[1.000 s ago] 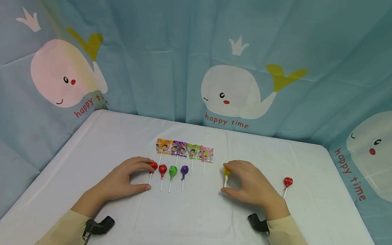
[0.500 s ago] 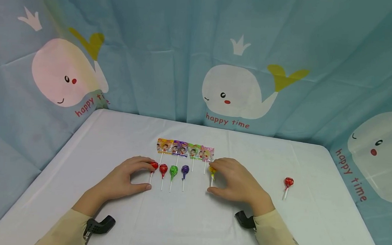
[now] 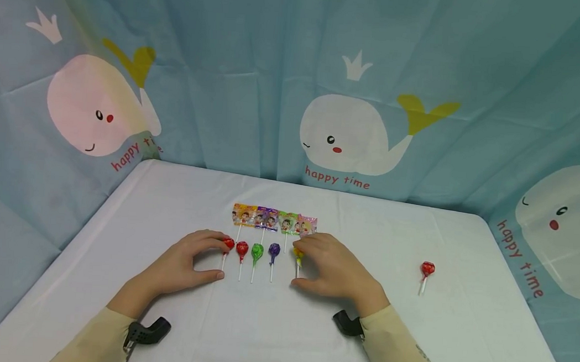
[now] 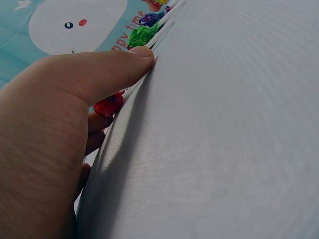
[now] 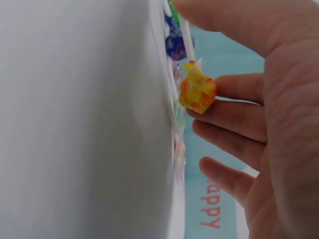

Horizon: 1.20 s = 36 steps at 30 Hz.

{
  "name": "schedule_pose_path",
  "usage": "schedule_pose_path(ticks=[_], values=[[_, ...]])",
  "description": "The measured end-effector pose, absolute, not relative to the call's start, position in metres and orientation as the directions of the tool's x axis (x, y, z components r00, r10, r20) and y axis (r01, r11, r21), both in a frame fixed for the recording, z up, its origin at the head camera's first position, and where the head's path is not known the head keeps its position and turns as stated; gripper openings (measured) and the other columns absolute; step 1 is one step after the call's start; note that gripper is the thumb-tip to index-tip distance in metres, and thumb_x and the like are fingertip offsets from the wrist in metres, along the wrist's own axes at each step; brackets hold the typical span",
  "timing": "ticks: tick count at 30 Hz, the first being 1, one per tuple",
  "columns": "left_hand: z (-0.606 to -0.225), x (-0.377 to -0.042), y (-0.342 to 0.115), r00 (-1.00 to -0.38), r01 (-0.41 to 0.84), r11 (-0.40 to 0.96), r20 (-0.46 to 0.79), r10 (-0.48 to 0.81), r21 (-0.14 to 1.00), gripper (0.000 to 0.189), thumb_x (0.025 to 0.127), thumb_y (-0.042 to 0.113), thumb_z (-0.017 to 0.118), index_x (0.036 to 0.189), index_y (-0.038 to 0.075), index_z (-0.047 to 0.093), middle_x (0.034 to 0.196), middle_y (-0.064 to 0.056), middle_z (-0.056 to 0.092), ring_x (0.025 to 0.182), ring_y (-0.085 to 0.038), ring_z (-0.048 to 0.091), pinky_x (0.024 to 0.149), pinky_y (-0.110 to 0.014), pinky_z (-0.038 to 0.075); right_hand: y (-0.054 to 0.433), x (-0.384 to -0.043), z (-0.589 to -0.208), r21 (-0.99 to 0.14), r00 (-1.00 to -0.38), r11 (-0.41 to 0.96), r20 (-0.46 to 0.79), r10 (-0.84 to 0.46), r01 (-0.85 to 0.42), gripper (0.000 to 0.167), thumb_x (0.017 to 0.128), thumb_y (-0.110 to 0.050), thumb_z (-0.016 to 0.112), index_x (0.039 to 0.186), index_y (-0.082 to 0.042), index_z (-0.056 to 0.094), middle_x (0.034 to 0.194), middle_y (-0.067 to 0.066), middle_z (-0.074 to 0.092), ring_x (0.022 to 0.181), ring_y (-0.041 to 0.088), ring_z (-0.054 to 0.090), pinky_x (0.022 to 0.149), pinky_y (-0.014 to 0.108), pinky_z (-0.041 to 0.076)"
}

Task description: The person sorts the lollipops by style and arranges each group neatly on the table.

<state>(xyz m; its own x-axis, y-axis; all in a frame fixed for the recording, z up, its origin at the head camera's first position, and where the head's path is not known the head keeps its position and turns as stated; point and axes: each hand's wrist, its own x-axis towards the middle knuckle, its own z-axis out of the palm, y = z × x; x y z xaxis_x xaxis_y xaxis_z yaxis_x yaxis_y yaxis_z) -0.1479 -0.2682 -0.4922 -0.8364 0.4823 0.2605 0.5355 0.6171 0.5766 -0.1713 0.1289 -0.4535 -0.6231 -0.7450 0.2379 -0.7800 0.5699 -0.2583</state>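
In the head view, my left hand [image 3: 177, 265] holds a red lollipop [image 3: 228, 243] lengthwise, fingers at its candy end and thumb by its stick end. My right hand [image 3: 332, 266] holds a yellow lollipop [image 3: 298, 253] the same way. Fingers touch the yellow candy [image 5: 198, 92] in the right wrist view, with the thumb at the white stick. Between the hands lie another red lollipop [image 3: 242, 249], a green lollipop [image 3: 257, 251] and a purple lollipop [image 3: 274, 249] in a row, sticks toward me. A gap separates purple from yellow.
Behind the row lie several flat-wrapped lollipops, side by side: orange [image 3: 244, 215], purple [image 3: 266, 219], green [image 3: 288, 223] and pink [image 3: 307, 225]. Off to the right lies a lone red lollipop [image 3: 427, 268]. A blue whale-print curtain [image 3: 253, 123] hangs behind the white table [image 3: 241, 333].
My right hand has slid left with the yellow lollipop, closer to the purple one, and now partly covers the pink-wrapped one. The left hand has stayed put.
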Motion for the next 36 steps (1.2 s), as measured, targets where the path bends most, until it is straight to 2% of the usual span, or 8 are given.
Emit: schedule_pose_path(ticks=[19, 36], values=[[-0.492, -0.15, -0.268, -0.836, 0.531, 0.607, 0.246, 0.491, 0.591, 0.053, 0.084, 0.033, 0.098, 0.131, 0.03, 0.075, 0.151, 0.008, 0.062, 0.145, -0.026, 0.053, 0.118, -0.06, 0.044, 0.113, -0.172, -0.458, -0.23, -0.619, 0.579, 0.187, -0.763, -0.783, 0.072, 0.091, -0.052, 0.085, 0.144, -0.007, 0.068, 0.145, 0.006, 0.068, 0.141, 0.027, 0.058, 0.126, 0.046, 0.038], [-0.491, -0.148, -0.268, -0.844, 0.517, 0.615, 0.235, 0.482, 0.595, 0.052, 0.084, 0.034, 0.098, 0.131, 0.03, 0.075, 0.152, 0.007, 0.062, 0.145, -0.027, 0.053, 0.118, -0.061, 0.044, 0.115, -0.171, -0.459, -0.23, -0.633, 0.592, 0.201, -0.747, -0.772, 0.086, 0.09, -0.065, 0.083, 0.151, -0.007, 0.063, 0.152, 0.008, 0.064, 0.147, 0.029, 0.053, 0.128, 0.046, 0.035]])
